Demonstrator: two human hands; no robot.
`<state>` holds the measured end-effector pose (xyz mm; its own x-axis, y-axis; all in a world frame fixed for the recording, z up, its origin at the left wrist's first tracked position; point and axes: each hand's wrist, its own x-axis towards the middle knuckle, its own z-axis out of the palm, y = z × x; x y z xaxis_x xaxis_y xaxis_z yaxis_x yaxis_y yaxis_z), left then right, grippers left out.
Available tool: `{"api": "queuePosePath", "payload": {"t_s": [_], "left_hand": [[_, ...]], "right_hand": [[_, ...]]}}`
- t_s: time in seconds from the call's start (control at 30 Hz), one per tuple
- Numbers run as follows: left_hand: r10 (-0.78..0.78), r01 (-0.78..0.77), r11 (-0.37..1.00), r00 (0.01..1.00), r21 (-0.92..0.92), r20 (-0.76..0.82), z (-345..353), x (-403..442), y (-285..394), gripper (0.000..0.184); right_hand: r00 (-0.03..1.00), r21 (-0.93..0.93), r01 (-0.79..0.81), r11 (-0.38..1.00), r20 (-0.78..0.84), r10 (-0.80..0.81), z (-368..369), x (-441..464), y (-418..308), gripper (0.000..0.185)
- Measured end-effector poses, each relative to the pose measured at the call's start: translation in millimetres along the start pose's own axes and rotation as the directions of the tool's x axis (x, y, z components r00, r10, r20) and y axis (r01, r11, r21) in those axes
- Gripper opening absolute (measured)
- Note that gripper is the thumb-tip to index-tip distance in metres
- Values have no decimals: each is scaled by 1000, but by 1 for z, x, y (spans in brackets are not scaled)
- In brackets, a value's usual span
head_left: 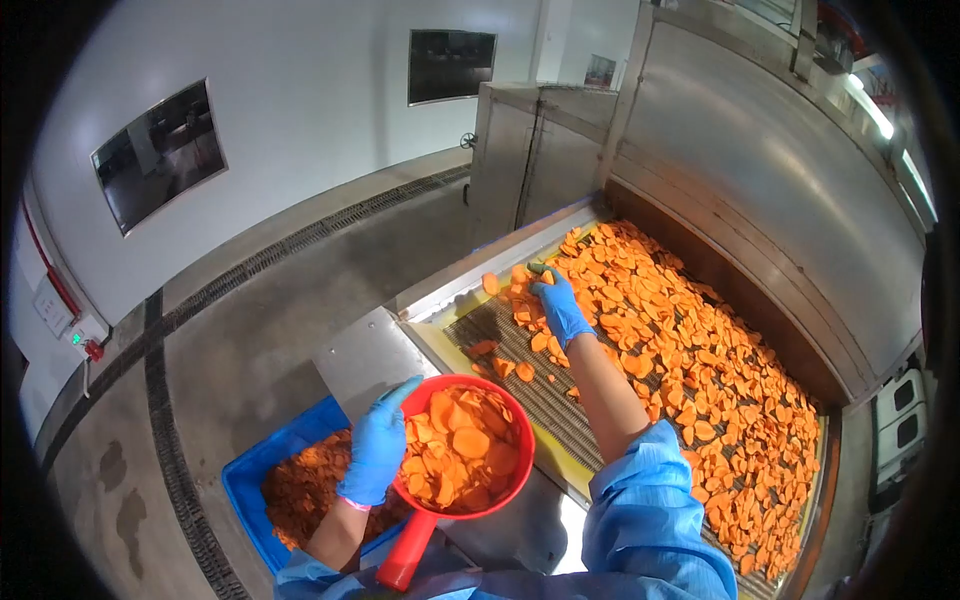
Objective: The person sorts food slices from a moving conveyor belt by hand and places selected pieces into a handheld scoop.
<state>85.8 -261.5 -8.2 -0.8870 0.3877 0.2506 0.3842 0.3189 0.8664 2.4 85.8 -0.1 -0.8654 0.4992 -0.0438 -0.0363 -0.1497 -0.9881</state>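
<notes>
My left hand (377, 440), in a blue glove, grips the left rim of a red plastic scoop (528, 450); its thumb is hidden. Orange vegetable slices (460, 440) heap inside the scoop, whose handle (408, 555) points down toward my body. My right hand (552, 295), also gloved in blue, reaches to the near left part of a mesh belt (485, 325). Its thumb and fingers close around an orange slice among those spread over the belt. A few loose slices lie on the mesh between my hand and the scoop.
Below my left hand stands a blue crate (245, 470) with darker orange-brown pieces. A metal ledge (370, 350) runs beside the belt. Tall steel panels (770, 170) wall its far side. A drain channel (290, 255) crosses the floor on the left.
</notes>
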Motion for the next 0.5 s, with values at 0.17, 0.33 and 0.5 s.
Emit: {"api": "queuePosePath", "payload": {"t_s": [0.17, 0.33, 0.5], "left_hand": [[-11, 11, 1000, 1000, -8, -7, 1, 0, -2, 52], [-9, 9, 1000, 1000, -21, -5, 0, -2, 0, 53], [3, -4, 1000, 1000, -17, -10, 0, -1, 0, 53]], "right_hand": [[1000, 40, 30, 999, 5, -30, -17, -7, 22, 37], [981, 61, 176, 983, -92, -170, -19, -2, 31, 27], [992, 6, 94, 996, -80, -93, -26, -1, 33, 31]]}}
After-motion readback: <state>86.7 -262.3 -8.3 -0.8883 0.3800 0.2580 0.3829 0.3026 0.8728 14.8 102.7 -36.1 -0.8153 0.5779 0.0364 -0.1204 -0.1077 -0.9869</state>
